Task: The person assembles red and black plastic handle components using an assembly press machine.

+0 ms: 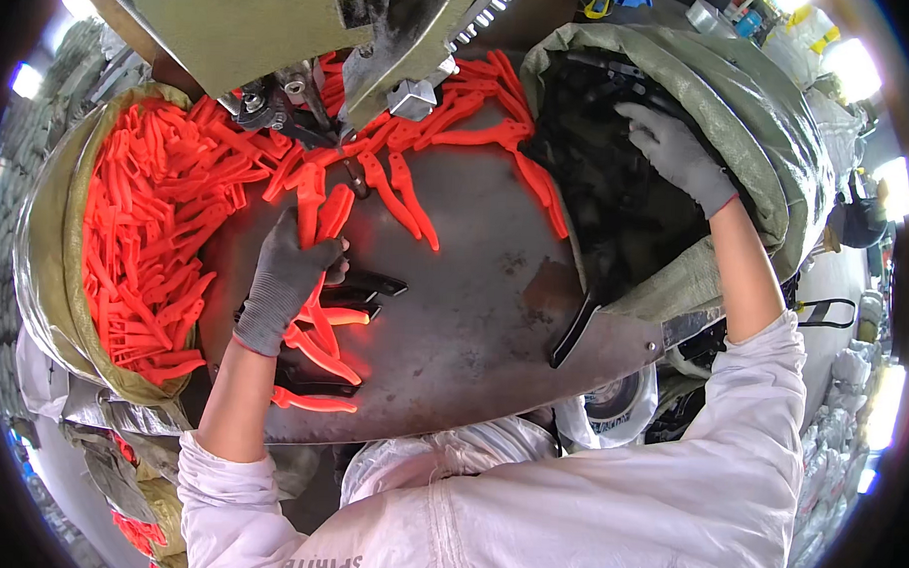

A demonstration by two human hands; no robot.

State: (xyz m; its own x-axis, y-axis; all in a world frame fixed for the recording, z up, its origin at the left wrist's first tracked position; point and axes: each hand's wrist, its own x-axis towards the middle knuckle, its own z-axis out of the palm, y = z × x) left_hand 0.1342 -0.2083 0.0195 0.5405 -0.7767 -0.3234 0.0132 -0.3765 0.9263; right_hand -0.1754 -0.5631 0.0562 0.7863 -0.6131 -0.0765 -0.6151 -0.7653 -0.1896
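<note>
My left hand [282, 283], in a grey glove, is closed around red curved plastic handles [311, 194] over the left part of the metal table [453, 314]. More red handles and black handle-like pieces [376, 283] lie beneath and beside that wrist. My right hand [671, 156], also gloved, reaches into an open sack [683, 57] of dark pieces [599, 159]. Its fingers are stretched out and apart, with nothing visible in them. What the fingertips touch in the dark sack cannot be made out.
A metal machine head [413, 100] overhangs the far edge of the table. Red handles [471, 104] are heaped behind and beside it. A large sack [51, 240] full of red handles stands at the left. One black piece [573, 333] lies by the right sack's mouth.
</note>
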